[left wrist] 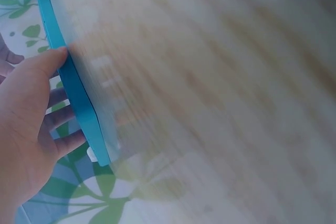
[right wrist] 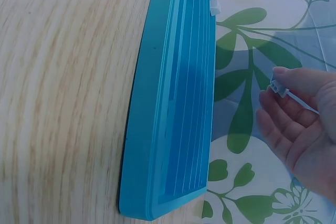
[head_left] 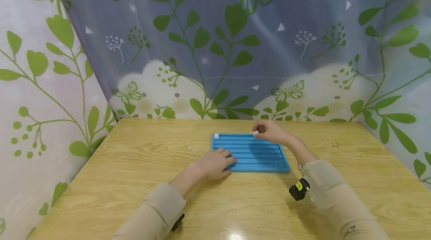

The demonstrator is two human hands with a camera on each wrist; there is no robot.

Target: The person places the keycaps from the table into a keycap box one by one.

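A blue ridged tray (head_left: 250, 167) lies on the table, with long parallel rows across it. In its far left corner sits a small white keycap (head_left: 216, 136). My left hand (head_left: 215, 163) rests on the tray's near left part, thumb (left wrist: 59, 59) against the near wall and fingers spread fairly straight over the tray. My right hand (head_left: 272, 131) is above the far edge, right of the middle. Between thumb and fingertips it pinches another white keycap (right wrist: 278, 88), its hollow underside facing the right wrist camera.
The wooden table (head_left: 151, 142) reaches back to a printed cloth backdrop (head_left: 208, 45) with leaves and butterflies. Black wrist cameras hang under both sleeves, the right one (head_left: 299, 189) beyond the tray's near right corner.
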